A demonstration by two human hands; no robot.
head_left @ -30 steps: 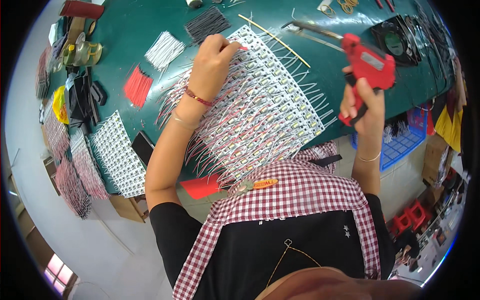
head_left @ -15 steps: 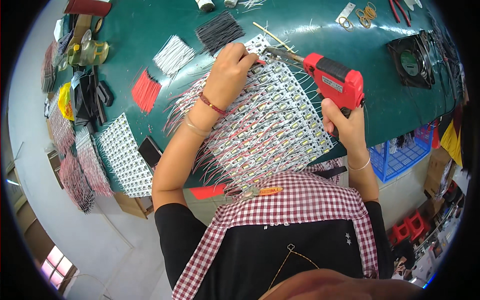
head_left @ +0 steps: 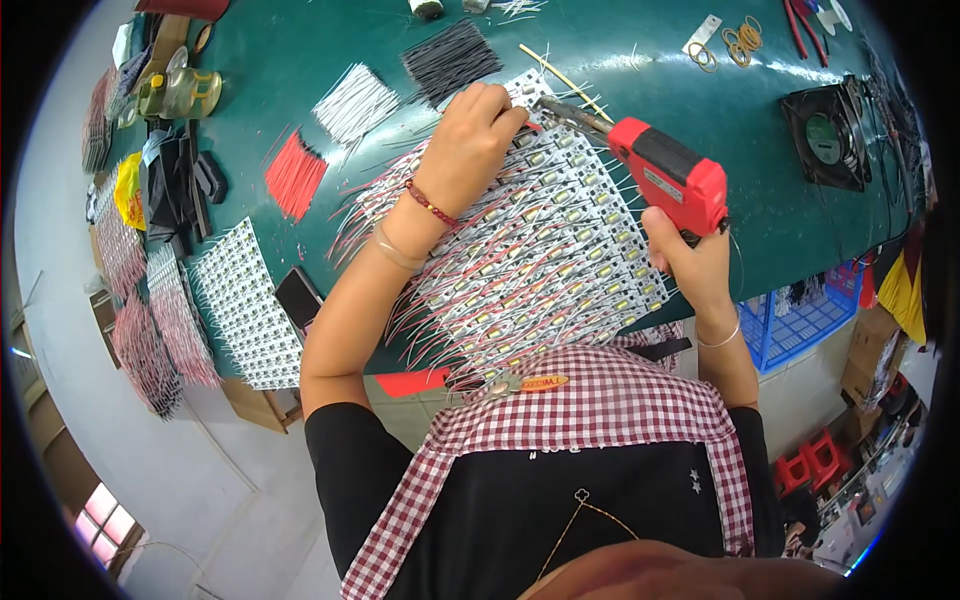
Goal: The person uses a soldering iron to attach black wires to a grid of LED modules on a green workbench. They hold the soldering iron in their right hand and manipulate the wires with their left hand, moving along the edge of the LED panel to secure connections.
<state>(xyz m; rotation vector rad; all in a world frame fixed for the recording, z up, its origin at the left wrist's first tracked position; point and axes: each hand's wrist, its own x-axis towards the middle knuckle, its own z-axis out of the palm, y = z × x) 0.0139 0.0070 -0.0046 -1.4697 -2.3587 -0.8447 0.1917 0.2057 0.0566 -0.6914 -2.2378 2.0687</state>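
A panel of small white circuit boards (head_left: pixel 585 225) lies in front of me, with red and white wires trailing from its rows. My right hand (head_left: pixel 695 262) is closed round the handle of a red and black soldering gun (head_left: pixel 668 178). Its dark tip points left and meets the panel near the far corner. Just left of the tip, my left hand (head_left: pixel 468 140) is closed in a pinch over the panel. A short red wire (head_left: pixel 533 127) pokes out at its fingertips; the pinch point itself is partly hidden.
Bundles of black (head_left: pixel 450 62), white (head_left: pixel 355 103) and red wires (head_left: pixel 296 175) lie left of the panel. Another board panel (head_left: pixel 250 310) sits by a dark phone (head_left: pixel 297 297). A black fan (head_left: pixel 828 135), rubber bands (head_left: pixel 742 40) and a blue basket (head_left: pixel 800 318) are rightward.
The whole view has shifted slightly. Relative to the panel, both hands and the soldering gun stay nearly in place, the tip still at the far corner.
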